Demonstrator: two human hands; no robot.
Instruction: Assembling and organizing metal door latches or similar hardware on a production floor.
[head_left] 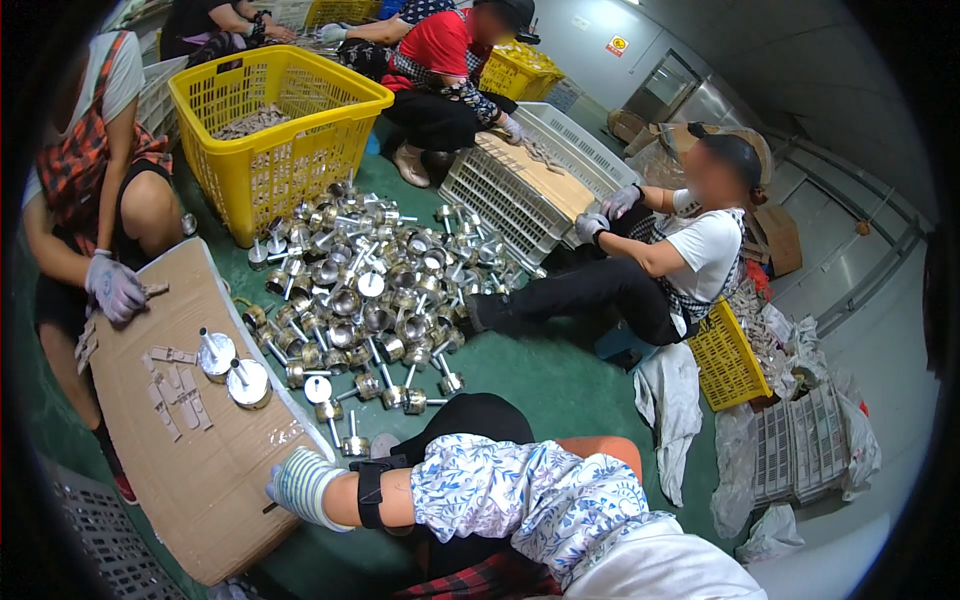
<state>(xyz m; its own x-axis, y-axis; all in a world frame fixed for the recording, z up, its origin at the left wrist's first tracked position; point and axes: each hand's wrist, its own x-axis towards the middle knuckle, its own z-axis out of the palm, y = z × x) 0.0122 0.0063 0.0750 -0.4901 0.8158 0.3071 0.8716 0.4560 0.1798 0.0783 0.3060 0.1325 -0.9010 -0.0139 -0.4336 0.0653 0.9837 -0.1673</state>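
My right hand (305,487), in a striped knit glove with a dark band at the wrist, reaches in from the lower right. It rests at the near right edge of a brown cardboard sheet (215,480); its fingers are mostly turned away and hidden. My left hand is out of sight. On the cardboard stand two round metal cups with upright stems, one (216,356) slightly behind the other (248,384). Beside them lie several flat beige strips (180,400). A large heap of similar stemmed metal cups (375,300) covers the green floor beyond.
A co-worker's gloved hand (115,287) holds a beige piece at the cardboard's far left. A yellow basket (280,150) stands behind the heap. Two other people work over cardboard on a grey crate (500,205). White cloth (668,410) and another yellow basket (730,350) are at right.
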